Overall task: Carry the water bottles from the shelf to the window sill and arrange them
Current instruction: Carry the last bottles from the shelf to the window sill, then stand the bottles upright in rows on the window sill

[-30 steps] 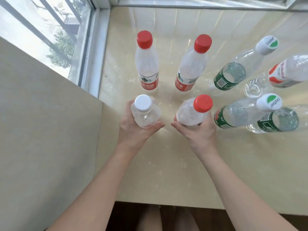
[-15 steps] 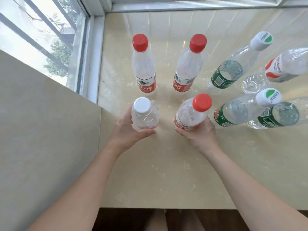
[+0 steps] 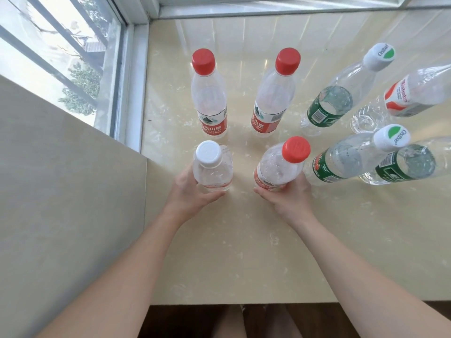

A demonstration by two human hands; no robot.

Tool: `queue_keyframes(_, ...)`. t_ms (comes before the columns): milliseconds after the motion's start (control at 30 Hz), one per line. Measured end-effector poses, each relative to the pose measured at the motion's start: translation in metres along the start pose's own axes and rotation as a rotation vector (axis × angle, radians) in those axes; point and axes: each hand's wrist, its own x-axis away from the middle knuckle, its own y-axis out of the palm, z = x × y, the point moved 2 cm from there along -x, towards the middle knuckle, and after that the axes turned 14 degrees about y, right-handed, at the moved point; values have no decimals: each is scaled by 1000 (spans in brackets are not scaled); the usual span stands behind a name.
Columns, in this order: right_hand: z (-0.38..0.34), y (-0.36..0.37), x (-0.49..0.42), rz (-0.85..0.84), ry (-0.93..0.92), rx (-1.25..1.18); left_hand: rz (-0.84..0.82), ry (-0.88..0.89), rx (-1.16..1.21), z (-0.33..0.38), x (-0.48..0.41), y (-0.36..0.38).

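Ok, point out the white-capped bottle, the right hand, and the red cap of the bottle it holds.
white-capped bottle (image 3: 211,167): head view, on its clear shoulder.
right hand (image 3: 289,200): head view, on the back of the hand.
red cap (image 3: 296,149): head view, on its top.

Head camera looks steeply down, close over the window sill (image 3: 244,252).

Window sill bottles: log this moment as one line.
left hand: holds white-capped bottle | right hand: holds red-capped bottle | both upright on window sill, front row | six others standing
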Motion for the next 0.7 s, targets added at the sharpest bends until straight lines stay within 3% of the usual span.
queue_keyframes(467,6,3,0,0,-25,5,-58,98,-84,-2,0,-1)
queue_keyframes(700,10,-2,9,-63,-62,21,-57,48,-108,-9,7,3)
